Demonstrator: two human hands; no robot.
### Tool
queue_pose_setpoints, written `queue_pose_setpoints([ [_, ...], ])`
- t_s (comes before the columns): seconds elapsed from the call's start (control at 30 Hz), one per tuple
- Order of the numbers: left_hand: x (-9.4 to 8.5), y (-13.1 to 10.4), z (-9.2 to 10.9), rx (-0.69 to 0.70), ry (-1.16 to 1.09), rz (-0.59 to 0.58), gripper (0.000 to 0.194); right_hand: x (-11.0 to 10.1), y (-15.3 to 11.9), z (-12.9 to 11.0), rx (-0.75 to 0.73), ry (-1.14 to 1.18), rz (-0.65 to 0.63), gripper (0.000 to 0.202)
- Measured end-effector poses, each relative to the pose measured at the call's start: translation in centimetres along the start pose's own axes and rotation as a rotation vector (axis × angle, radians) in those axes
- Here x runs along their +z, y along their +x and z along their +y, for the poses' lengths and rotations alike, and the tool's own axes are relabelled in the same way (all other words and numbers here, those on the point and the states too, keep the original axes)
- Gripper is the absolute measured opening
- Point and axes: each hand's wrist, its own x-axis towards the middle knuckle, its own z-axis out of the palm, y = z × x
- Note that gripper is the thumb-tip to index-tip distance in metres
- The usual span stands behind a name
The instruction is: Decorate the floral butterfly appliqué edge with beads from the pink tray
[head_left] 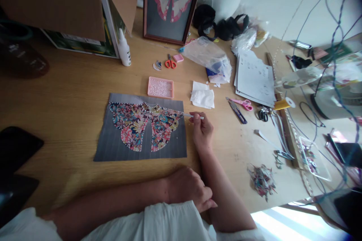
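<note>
My right hand [202, 130] pinches a thin white pen-like stick [201, 117]; its narrow tip points left and reaches the right corner of a flower-patterned collar shape [132, 120]. White beads line the collar's edges. It lies on a dark grey sheet [169, 150], with a few loose white beads at the sheet's right side. Just beyond the sheet's top edge sits a pink tray [160, 96] of small white beads. Near my body, my left hand [189, 188] rests loosely curled beside my right forearm, with nothing visible in it.
Behind stand a framed collar [172, 3], a white glue bottle [123, 49] and a cardboard box [51, 0]. Orange scissors [170, 62] lie beyond the tray. To the right are folded tissue [203, 97], pink scissors [243, 103], papers [254, 77] and scraps [262, 181].
</note>
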Motion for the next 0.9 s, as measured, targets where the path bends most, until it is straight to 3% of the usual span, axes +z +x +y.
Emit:
queue_pose_setpoints([
  [0.23, 0.14, 0.07, 0.08, -0.022, 0.017, 0.016, 0.035, -0.35, -0.20, -0.12, 0.033, -0.049, 0.136, 0.039],
  [0.67, -0.33, 0.11, 0.15, -0.008, 0.029, -0.028, 0.033, -0.13, -0.20, -0.24, 0.005, -0.020, -0.010, 0.035],
  [0.9, -0.32, 0.05, 0.19, -0.008, 0.027, 0.002, 0.033, -0.29, -0.38, -0.09, 0.017, -0.065, 0.108, 0.038],
])
